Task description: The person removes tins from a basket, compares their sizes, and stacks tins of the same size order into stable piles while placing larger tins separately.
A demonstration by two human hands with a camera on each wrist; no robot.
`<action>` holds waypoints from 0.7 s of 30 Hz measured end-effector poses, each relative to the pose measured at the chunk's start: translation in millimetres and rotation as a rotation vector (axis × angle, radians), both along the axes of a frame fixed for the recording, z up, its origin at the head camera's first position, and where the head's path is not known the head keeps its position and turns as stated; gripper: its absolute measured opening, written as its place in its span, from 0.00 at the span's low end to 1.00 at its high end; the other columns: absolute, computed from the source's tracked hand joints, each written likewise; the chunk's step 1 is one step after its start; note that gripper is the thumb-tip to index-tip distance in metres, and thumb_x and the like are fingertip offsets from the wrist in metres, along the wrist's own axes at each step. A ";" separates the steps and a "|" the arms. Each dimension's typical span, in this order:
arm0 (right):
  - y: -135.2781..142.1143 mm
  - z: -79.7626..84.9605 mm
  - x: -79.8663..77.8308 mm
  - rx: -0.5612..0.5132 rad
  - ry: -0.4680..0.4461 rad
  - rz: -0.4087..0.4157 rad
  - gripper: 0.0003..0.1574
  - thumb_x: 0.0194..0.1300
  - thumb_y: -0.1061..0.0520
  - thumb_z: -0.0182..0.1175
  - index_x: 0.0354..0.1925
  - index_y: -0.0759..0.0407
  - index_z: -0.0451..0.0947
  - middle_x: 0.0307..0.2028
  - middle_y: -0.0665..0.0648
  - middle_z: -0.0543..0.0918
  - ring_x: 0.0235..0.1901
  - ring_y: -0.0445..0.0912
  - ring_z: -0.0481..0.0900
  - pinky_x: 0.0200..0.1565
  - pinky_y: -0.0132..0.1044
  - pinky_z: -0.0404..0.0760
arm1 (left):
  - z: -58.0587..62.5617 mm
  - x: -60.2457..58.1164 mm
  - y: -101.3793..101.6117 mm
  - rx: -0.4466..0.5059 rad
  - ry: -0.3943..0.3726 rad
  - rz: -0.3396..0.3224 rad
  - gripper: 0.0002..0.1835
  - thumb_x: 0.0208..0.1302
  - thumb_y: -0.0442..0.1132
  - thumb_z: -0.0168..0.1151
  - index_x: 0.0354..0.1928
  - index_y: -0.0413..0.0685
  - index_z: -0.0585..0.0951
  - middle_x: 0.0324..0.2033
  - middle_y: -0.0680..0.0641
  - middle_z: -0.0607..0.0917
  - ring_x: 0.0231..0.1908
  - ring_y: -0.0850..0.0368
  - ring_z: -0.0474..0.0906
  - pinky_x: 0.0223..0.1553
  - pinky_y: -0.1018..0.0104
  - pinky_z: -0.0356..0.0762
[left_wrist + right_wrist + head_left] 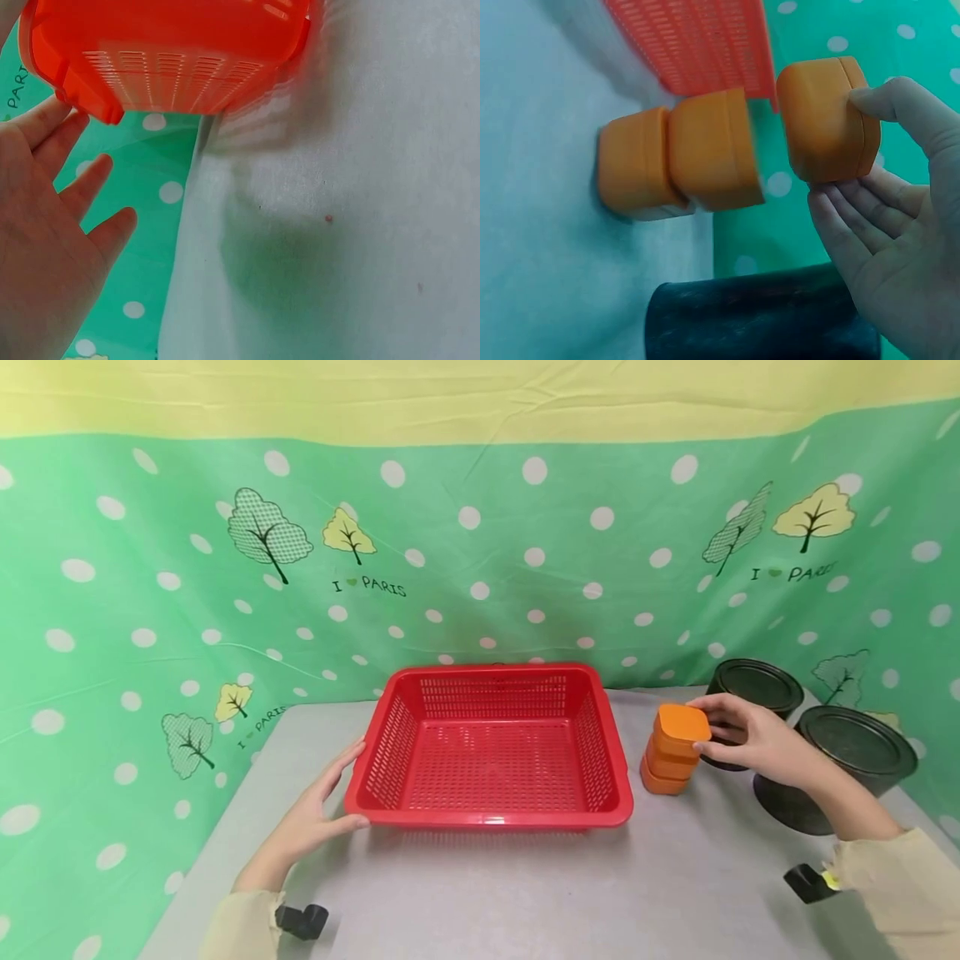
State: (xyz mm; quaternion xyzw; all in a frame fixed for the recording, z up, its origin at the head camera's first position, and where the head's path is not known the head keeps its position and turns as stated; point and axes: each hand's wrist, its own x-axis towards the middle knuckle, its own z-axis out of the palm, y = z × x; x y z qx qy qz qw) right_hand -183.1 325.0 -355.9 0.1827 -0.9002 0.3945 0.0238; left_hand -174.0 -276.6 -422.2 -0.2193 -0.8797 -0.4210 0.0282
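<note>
The red plastic basket (487, 817) with slotted walls rests on the table. At its left rim is my left hand (307, 822), fingers spread and fairly straight, with the fingertips along the side and the thumb at the front corner. My right hand (900, 225) pinches a small orange lidded container (821, 120) between thumb and fingers. A gap shows between it and the two other orange containers (712, 150), which stand stacked on the table right of the basket. From the head, the held container (682, 723) overlaps the top of that stack.
Two black lidded cans, one nearer (855, 743) and one farther (757, 683), stand at the right, close to my right hand and forearm. A green dotted cloth (525, 635) hangs behind the grey-white table (525, 893).
</note>
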 end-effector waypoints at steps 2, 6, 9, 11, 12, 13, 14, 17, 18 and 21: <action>1.5 -3.4 -0.1 0.001 -0.004 -0.006 0.31 0.63 0.60 0.68 0.61 0.67 0.69 0.54 0.58 0.77 0.47 0.19 0.74 0.47 0.11 0.76 | 0.7 1.5 -0.4 -0.002 -0.002 0.007 0.55 0.50 0.38 0.76 0.78 0.60 0.56 0.79 0.50 0.55 0.74 0.81 0.45 0.65 0.89 0.48; 1.7 -9.3 0.2 -0.010 -0.013 -0.009 0.32 0.63 0.59 0.68 0.61 0.67 0.69 0.53 0.49 0.77 0.47 0.19 0.74 0.48 0.11 0.75 | 2.4 3.9 -0.8 -0.020 -0.011 0.028 0.55 0.50 0.39 0.76 0.78 0.61 0.56 0.79 0.48 0.55 0.74 0.81 0.45 0.72 0.74 0.55; 1.2 -13.0 0.7 -0.016 -0.016 -0.011 0.32 0.63 0.59 0.68 0.62 0.66 0.69 0.51 0.39 0.76 0.47 0.18 0.74 0.48 0.11 0.75 | 3.5 5.2 -1.5 -0.018 -0.019 0.029 0.55 0.50 0.39 0.76 0.78 0.61 0.56 0.79 0.47 0.55 0.73 0.83 0.45 0.74 0.44 0.59; 1.5 -14.2 1.4 -0.025 -0.014 -0.008 0.32 0.63 0.59 0.68 0.62 0.67 0.69 0.50 0.34 0.75 0.47 0.18 0.74 0.48 0.11 0.75 | 4.2 5.4 -1.7 -0.012 -0.023 0.025 0.55 0.50 0.39 0.76 0.78 0.60 0.56 0.79 0.45 0.55 0.73 0.83 0.45 0.69 0.27 0.56; 1.7 -14.4 2.0 -0.030 -0.012 -0.006 0.32 0.63 0.60 0.68 0.62 0.67 0.69 0.50 0.33 0.74 0.47 0.18 0.74 0.48 0.11 0.75 | 4.9 5.3 -1.7 -0.011 -0.024 0.024 0.55 0.49 0.40 0.76 0.78 0.60 0.56 0.79 0.44 0.55 0.74 0.80 0.46 0.67 0.24 0.55; 2.1 -14.4 2.5 -0.035 -0.008 0.001 0.33 0.63 0.60 0.68 0.63 0.67 0.69 0.50 0.32 0.74 0.48 0.18 0.74 0.48 0.11 0.75 | 5.8 5.2 -1.7 -0.016 -0.024 0.024 0.55 0.49 0.40 0.77 0.78 0.60 0.56 0.78 0.44 0.55 0.76 0.75 0.47 0.66 0.22 0.55; 2.3 -14.3 3.0 -0.039 0.000 0.003 0.34 0.63 0.61 0.69 0.63 0.67 0.69 0.51 0.32 0.74 0.48 0.18 0.73 0.49 0.10 0.74 | 6.7 4.9 -1.7 -0.024 -0.027 0.025 0.55 0.49 0.40 0.77 0.78 0.60 0.56 0.78 0.44 0.55 0.77 0.68 0.48 0.65 0.21 0.55; 2.4 -11.4 5.5 -0.043 0.036 0.002 0.36 0.62 0.62 0.68 0.65 0.67 0.67 0.55 0.42 0.75 0.51 0.17 0.71 0.51 0.09 0.72 | 13.5 3.0 -0.2 -0.078 -0.027 0.035 0.53 0.50 0.43 0.76 0.77 0.58 0.58 0.78 0.43 0.57 0.78 0.44 0.51 0.64 0.20 0.56; 2.1 -8.9 6.7 -0.038 0.053 -0.006 0.37 0.63 0.62 0.68 0.66 0.66 0.66 0.57 0.47 0.75 0.52 0.16 0.70 0.51 0.08 0.70 | 17.9 2.2 1.2 -0.109 -0.031 0.048 0.51 0.52 0.44 0.75 0.77 0.57 0.59 0.78 0.42 0.57 0.77 0.38 0.51 0.63 0.20 0.57; -0.9 4.3 9.0 -0.023 0.115 -0.057 0.41 0.63 0.62 0.68 0.70 0.63 0.62 0.63 0.62 0.72 0.56 0.14 0.65 0.53 0.06 0.66 | 36.6 -4.3 9.5 -0.228 -0.012 0.100 0.45 0.59 0.52 0.70 0.76 0.53 0.62 0.77 0.42 0.59 0.76 0.34 0.51 0.64 0.21 0.58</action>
